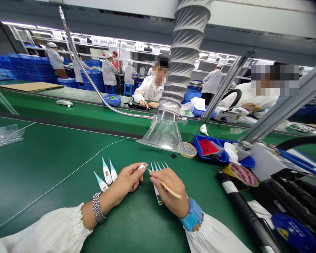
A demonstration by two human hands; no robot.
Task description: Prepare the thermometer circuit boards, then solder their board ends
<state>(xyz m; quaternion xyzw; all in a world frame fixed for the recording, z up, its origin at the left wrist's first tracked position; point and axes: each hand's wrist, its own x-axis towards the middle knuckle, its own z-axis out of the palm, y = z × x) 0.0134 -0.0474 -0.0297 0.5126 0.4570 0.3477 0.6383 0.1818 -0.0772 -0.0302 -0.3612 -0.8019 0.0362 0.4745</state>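
My left hand [130, 178] pinches a white digital thermometer [142, 166], its open end facing my right hand. In my right hand [171, 189] is a thin, pale, wooden-looking stick [170, 189], its tip touching or very close to that open end; the exact contact is too small to tell. Beyond my left hand lie three thermometers [106, 175] with light-blue tips and small displays. Several more thermometers [158, 195] lie in a row partly hidden under my right hand, tips pointing away and at least one open end toward me.
A clear extraction hood [162, 135] hangs beyond my hands. Blue bins [210, 149], a tape roll [239, 174], a round tin [188, 150] and a black rod-shaped tool [237, 203] stand to the right. Plastic bags [6, 136] lie left. A co-worker [151, 88] sits opposite.
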